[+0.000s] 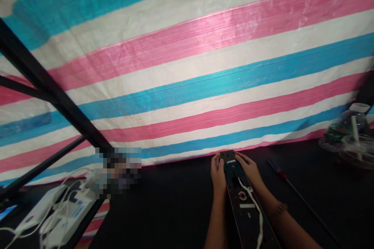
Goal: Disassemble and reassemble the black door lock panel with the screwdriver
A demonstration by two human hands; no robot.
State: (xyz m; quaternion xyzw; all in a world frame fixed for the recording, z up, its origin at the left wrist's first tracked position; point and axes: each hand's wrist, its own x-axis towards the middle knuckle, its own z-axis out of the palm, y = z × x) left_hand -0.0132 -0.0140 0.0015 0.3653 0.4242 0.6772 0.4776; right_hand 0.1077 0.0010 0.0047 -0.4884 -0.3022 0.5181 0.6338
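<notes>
A long, narrow dark panel (243, 212) lies lengthwise in front of me, its near end running out of the bottom of the view. Along its face run a white cable (258, 214), a round fitting and pale labels. My left hand (217, 171) is closed around the left edge of its far end, thumb on top. On the opposite edge, my right hand (248, 168) grips the same end with fingers over the corner. A long-shafted screwdriver (304, 200) with a dark and red handle lies to the right of my right forearm.
The black table (152, 210) meets a striped tarpaulin sheet (187, 97) at the back. White power strips and cables (68, 214) lie at left below a dark metal frame (58, 95). A plastic bottle (340, 126) and a clear plastic container (358, 151) stand at right.
</notes>
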